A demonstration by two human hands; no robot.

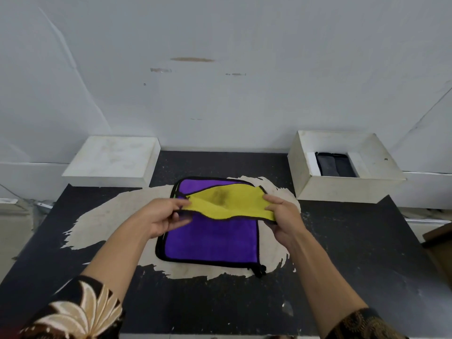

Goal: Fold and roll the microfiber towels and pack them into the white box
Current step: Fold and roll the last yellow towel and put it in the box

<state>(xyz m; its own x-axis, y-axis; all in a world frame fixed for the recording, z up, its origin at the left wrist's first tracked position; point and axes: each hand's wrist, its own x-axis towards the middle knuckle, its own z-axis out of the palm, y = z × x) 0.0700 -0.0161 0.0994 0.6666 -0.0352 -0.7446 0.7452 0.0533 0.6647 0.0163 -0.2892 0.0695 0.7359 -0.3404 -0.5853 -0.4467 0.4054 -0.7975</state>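
Note:
A towel [210, 238], purple on one face and yellow on the other with black trim, lies on the worn middle of the black table. Its far part is lifted and turned toward me, showing the yellow face [230, 201] with a dark smudge. My left hand [163, 216] pinches the folded edge at its left end. My right hand [281, 214] pinches the same edge at its right end. The open white box [342, 189] stands at the back right, with dark grey rolled towels [335, 165] inside.
A white box lid [110, 160] lies upside down at the back left against the white wall. The black table [220, 302] has a pale worn patch under the towel. A brown object [440, 241] sits at the right edge.

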